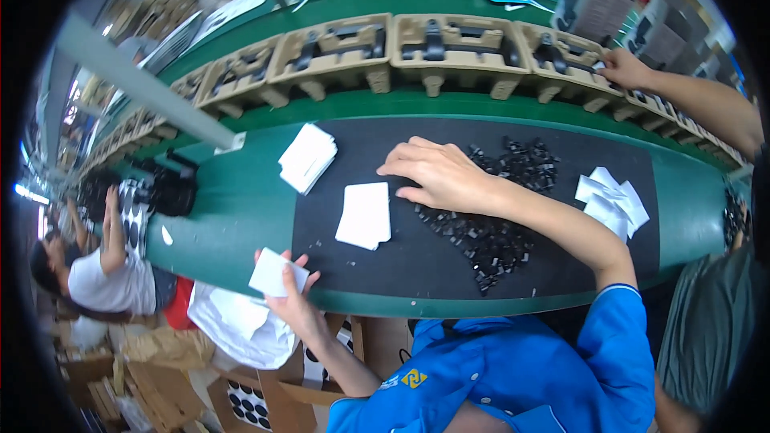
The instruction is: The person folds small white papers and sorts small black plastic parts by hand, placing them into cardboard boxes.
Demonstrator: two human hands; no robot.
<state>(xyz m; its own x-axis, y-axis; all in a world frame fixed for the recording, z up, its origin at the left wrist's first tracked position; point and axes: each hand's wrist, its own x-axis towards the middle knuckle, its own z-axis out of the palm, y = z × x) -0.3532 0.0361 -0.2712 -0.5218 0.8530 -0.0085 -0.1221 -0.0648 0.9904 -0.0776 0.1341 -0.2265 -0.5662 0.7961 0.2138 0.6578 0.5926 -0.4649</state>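
My left hand [292,295] is closed on a white card [277,273], thumb across its face, at the bench's near edge. It could be a thin stack; the edge is too small to tell. My right hand [443,175] reaches over the black mat [353,277], fingers bent and apart from the thumb, with nothing visible between them. Under and beside that hand spreads a heap of small black parts [489,244]. Just left of its fingertips lies a stack of white cards [365,215]. Farther back is another white stack [308,158].
Behind the mat runs a row of brown pulp trays [461,40] holding black parts. Loose white sheets [613,204] lie right. A co-worker's hand [627,70] touches a tray at far right. A metal post [144,84] slants at left; a white bag [241,325] sits below the bench.
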